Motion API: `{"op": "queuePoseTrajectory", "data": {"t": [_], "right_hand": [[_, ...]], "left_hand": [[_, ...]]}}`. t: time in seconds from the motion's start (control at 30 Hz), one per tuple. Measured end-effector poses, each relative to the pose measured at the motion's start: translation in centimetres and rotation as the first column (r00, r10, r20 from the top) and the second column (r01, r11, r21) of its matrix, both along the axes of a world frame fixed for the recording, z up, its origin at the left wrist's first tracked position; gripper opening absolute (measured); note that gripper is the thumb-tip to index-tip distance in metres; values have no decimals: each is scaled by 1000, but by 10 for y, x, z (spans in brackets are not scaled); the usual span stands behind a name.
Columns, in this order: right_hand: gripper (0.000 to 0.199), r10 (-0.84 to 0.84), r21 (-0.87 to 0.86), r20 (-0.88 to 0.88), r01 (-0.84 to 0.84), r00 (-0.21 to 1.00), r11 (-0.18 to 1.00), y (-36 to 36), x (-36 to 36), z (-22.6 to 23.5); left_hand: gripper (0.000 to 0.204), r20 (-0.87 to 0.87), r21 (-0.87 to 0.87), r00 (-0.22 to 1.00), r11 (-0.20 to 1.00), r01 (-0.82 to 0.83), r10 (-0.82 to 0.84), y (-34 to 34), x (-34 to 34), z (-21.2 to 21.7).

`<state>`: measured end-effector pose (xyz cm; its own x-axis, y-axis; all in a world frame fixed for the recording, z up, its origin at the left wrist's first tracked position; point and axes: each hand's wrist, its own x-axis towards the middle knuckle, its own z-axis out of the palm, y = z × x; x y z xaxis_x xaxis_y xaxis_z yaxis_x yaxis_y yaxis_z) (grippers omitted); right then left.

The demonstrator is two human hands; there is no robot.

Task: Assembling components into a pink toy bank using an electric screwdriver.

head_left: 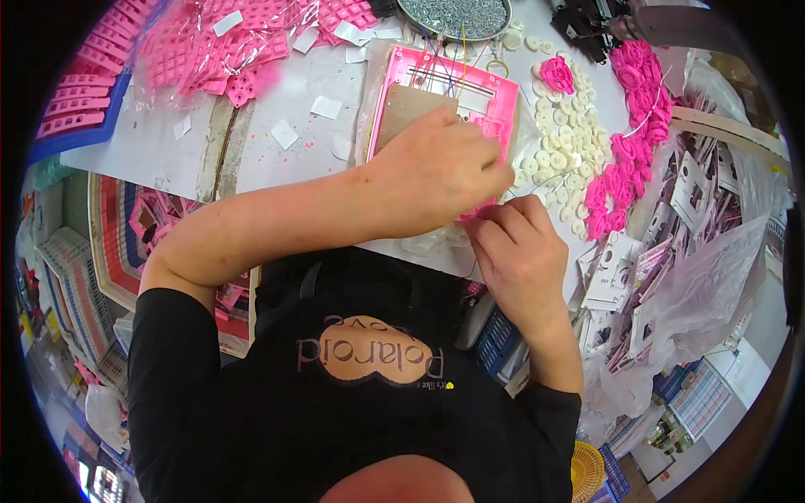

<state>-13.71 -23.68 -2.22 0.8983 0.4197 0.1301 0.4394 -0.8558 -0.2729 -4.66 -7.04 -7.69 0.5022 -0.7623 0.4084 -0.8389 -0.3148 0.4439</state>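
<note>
**Pink case (pixel 501 96) under your left hand (pixel 440 163)**

Far left, ridged pink parts (pixel 80 88) fill a blue bin (pixel 84 137). Light paper scraps (pixel 326 107) dot the desk (pixel 256 105) beyond, leaving you room left of the flat case. Its long axis seems to run away from you, far end leaning slightly right. Your left fingers curl over its brown board (pixel 411 107); your right hand (pixel 521 251) bunches at the near edge; grips hidden. Smooth round discs (pixel 570 126) crowd the right side.

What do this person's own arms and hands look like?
Plain black short sleeves, the left sleeve and the right sleeve, leave both forearms bare. The left hand and right hand wear no gloves, and no watch or bracelet shows at either wrist.
</note>
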Motion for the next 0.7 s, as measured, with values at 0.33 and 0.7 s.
{"op": "queuePoseTrajectory", "data": {"t": [0.33, 0.7], "right_hand": [[13, -58, 60, -39, 61, 998, 996, 2, 2, -1], [16, 27, 384, -77, 5, 997, 923, -24, 17, -24]], "left_hand": [[7, -4, 264, 939, 905, 333, -344, -10, 22, 14], [35, -169, -216, 983, 970, -113, 76, 25, -7, 22]]}}
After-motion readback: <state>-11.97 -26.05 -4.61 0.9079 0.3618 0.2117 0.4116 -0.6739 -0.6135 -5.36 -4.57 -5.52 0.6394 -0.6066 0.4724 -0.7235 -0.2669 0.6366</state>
